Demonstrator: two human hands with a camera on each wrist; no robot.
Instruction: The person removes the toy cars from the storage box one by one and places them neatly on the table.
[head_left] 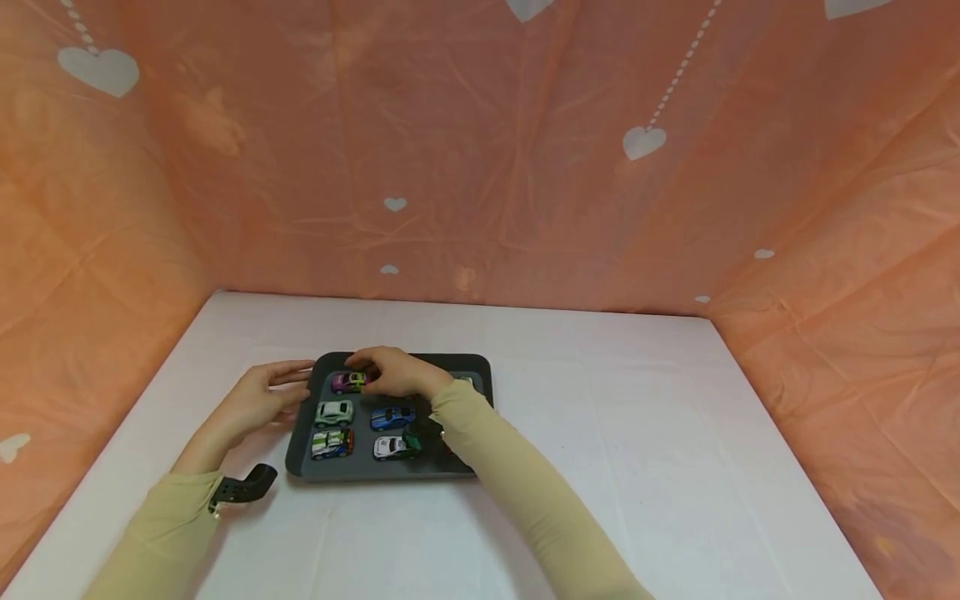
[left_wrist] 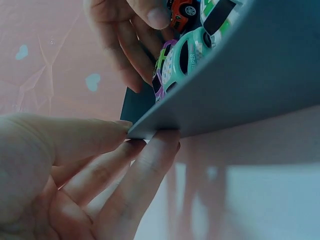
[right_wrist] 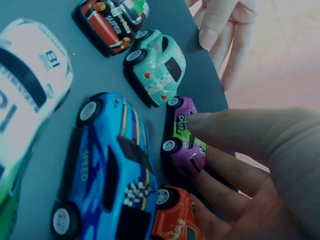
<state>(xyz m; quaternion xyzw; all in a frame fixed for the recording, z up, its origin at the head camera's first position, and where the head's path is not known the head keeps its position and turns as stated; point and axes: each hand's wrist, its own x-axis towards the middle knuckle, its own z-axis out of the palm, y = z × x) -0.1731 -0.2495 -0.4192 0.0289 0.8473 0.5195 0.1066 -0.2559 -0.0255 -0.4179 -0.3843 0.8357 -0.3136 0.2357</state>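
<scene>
A dark grey tray (head_left: 298,460) carries several small toy cars. My left hand (head_left: 251,404) pinches its left rim, thumb above and fingers beneath in the left wrist view. At the far left of the tray, my right hand (head_left: 397,372) pinches a purple and lime toy car (right_wrist: 186,142), its thumb against the car's side. Nearest to that car is a mint-green car (right_wrist: 167,70). A blue striped car (right_wrist: 112,165) and an orange car (right_wrist: 175,217) are also close by; the right hand hides the orange one in the head view.
A white and green car (head_left: 393,448) and a multicoloured striped car (head_left: 332,443) stand along the tray's near side. The right forearm covers the tray's right part. Under the tray is a white table (head_left: 637,467), bounded by orange cloth walls (head_left: 480,167) with hearts.
</scene>
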